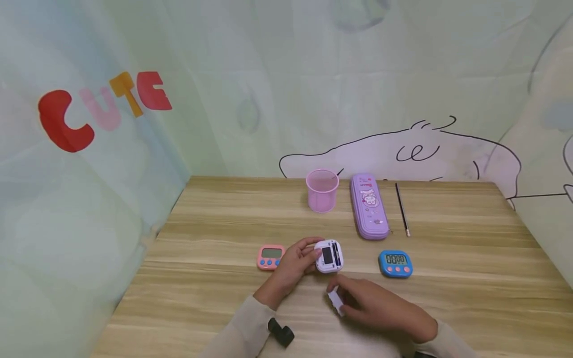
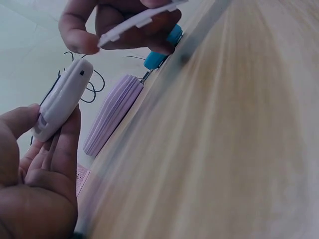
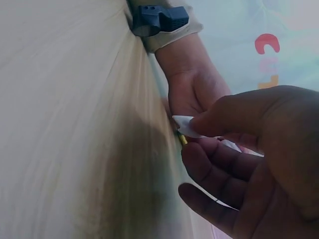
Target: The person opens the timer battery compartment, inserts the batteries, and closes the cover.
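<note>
My left hand (image 1: 293, 264) holds a white digital timer (image 1: 329, 256) by its left edge, thumb on the back face. That back is turned up, with a dark square and an uncovered slot holding a dark, battery-like cylinder. In the left wrist view the timer (image 2: 64, 102) is seen edge-on between thumb and fingers. Just to the lower right, my right hand (image 1: 378, 304) pinches a thin white battery cover (image 1: 335, 302), apart from the timer. Small tabs line the cover (image 2: 139, 21) in the left wrist view. A yellow-green bit (image 3: 183, 138) near the cover cannot be identified.
A pink timer (image 1: 271, 253) lies beside the left hand, a blue timer (image 1: 396, 264) to the right. Farther back stand a pink cup (image 1: 322, 199), a purple pencil case (image 1: 369, 211) and a dark pencil (image 1: 402, 209). A curtain hangs behind the wooden table (image 1: 201, 223).
</note>
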Tool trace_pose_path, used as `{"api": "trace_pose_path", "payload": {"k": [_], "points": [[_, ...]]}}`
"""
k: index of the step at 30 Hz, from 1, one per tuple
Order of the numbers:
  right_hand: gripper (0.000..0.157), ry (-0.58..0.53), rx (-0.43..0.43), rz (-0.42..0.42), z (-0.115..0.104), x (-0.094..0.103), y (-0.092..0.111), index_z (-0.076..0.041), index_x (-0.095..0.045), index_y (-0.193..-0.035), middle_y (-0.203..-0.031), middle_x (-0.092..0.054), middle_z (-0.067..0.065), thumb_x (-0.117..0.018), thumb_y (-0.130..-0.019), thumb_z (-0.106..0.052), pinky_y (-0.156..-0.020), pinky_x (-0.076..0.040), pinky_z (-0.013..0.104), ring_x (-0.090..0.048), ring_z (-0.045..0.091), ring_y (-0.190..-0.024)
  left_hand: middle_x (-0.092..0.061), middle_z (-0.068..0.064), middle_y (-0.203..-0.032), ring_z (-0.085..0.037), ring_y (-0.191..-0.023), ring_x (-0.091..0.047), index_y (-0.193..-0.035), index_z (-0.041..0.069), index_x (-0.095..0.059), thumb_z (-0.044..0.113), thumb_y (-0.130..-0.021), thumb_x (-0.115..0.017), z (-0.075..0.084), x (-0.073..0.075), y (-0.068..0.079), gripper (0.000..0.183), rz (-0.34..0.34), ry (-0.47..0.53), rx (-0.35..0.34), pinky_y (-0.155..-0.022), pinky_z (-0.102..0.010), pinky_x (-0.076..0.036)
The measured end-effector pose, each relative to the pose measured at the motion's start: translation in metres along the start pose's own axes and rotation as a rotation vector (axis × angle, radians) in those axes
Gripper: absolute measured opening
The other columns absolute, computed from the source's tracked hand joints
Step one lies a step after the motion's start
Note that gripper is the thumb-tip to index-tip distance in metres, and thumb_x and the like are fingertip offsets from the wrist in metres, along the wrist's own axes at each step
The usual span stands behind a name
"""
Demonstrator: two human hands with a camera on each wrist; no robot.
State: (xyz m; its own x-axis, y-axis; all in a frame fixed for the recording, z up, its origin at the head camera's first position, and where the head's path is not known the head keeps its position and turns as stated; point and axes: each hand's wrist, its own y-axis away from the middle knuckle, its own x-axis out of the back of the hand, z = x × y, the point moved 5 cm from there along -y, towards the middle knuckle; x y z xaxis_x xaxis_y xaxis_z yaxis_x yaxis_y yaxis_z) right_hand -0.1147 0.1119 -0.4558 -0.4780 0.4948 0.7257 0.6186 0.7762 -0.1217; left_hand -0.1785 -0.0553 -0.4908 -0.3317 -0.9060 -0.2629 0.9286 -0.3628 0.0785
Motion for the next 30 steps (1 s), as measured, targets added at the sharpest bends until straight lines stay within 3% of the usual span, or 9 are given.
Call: {"api": "trace_pose_path", "payload": {"k": [7, 12, 18, 22, 30], "points": [[0.036, -0.082, 0.045, 0.071, -0.006, 0.007, -0.002, -0.014, -0.051, -0.123, -0.092, -0.061, -0.012, -0.065, -0.091, -0.006, -0.075, -0.054, 0.023, -0.06, 0.002, -0.083, -0.062, -0.02, -0.125, -0.021, -0.101, -0.066, -0.135, 0.002, -0.052, 0.014, -0.098, -0.059, 0.0, 0.001, 0.002, 0.039, 0.008, -0.026, 0.01, -0.084, -0.032, -0.056], [0.039, -0.126, -0.006, 0.262, -0.004, 0.02, -0.003, -0.013, -0.051, -0.127, -0.093, -0.063, -0.01, -0.065, -0.092, -0.003, -0.078, -0.056, 0.027, -0.062, 0.005, -0.084, -0.063, -0.019, -0.124, -0.02, -0.101, -0.066, -0.135, 0.003, -0.053, 0.015, -0.098, -0.061, -0.002, 0.001, 0.002, 0.04, 0.001, -0.034, 0.023, -0.084, -0.032, -0.056], [0.044, -0.112, 0.007, 0.471, 0.001, 0.03, -0.002, -0.007, -0.052, -0.127, -0.097, -0.062, -0.002, -0.066, -0.088, 0.005, -0.071, -0.058, 0.028, -0.062, 0.009, -0.081, -0.063, -0.018, -0.124, -0.02, -0.102, -0.066, -0.134, 0.003, -0.053, 0.014, -0.098, -0.06, -0.004, 0.001, 0.001, 0.039, -0.013, -0.03, 0.034, -0.084, -0.032, -0.056], [0.046, -0.113, -0.018, 0.518, 0.007, 0.032, -0.001, -0.008, -0.055, -0.127, -0.107, -0.058, 0.001, -0.068, -0.086, 0.007, -0.072, -0.058, 0.027, -0.062, 0.01, -0.084, -0.063, -0.018, -0.124, -0.021, -0.102, -0.066, -0.134, 0.003, -0.054, 0.016, -0.097, -0.061, -0.005, 0.0, 0.001, 0.039, -0.019, -0.044, 0.043, -0.085, -0.032, -0.056], [0.047, -0.115, -0.051, 0.534, 0.012, 0.033, -0.001, -0.008, -0.056, -0.128, -0.106, -0.056, 0.001, -0.069, -0.085, 0.006, -0.073, -0.058, 0.027, -0.063, 0.011, -0.085, -0.063, -0.018, -0.125, -0.022, -0.104, -0.066, -0.134, 0.002, -0.054, 0.015, -0.098, -0.06, -0.003, -0.003, 0.001, 0.039, -0.041, -0.047, 0.038, -0.086, -0.033, -0.056]]}}
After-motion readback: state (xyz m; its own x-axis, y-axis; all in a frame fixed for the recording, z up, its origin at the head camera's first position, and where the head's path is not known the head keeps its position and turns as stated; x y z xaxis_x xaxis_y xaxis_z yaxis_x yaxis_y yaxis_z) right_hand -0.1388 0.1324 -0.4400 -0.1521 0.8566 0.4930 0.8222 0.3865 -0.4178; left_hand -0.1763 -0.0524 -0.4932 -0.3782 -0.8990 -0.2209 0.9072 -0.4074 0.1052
